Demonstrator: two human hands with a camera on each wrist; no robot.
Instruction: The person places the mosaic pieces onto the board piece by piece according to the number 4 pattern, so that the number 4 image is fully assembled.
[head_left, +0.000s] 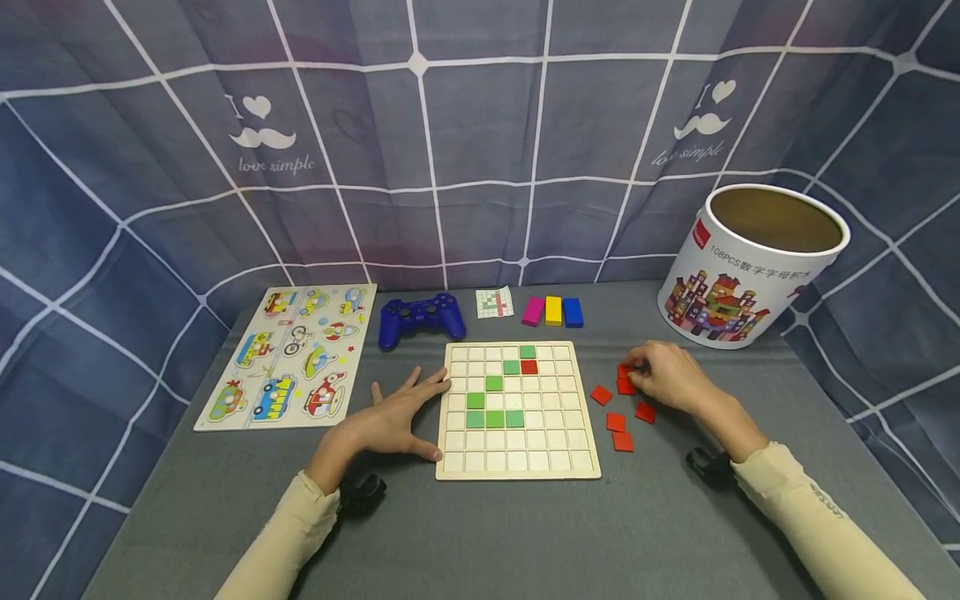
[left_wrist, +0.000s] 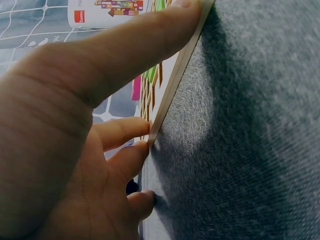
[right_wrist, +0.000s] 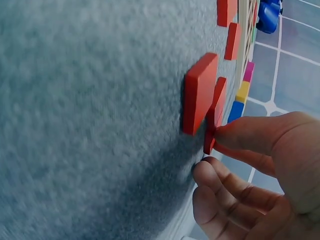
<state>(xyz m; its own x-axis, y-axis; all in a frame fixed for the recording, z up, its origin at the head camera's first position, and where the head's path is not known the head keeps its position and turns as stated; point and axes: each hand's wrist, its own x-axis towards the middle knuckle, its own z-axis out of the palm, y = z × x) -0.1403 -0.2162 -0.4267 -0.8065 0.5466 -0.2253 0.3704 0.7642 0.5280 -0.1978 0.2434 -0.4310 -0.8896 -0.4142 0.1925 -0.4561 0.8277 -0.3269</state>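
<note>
Grey cloth is covering the table point(head_left: 525, 533), and the big paper tub point(head_left: 750, 267) is standing at the back on my right, with the wooden grid board point(head_left: 517, 467) lying flat in the middle in front of me. My left hand point(head_left: 393, 421) is resting flat and spread out, with its straight fingers point(left_wrist: 150, 35) pressing against the board's left edge. My right hand point(head_left: 667, 377) is sitting among the loose red tiles to the right of the board, and its curled fingers point(right_wrist: 250, 135) are pinching one small red tile point(right_wrist: 215, 115), just beside another red square point(right_wrist: 199, 92) lying on the cloth.
</note>
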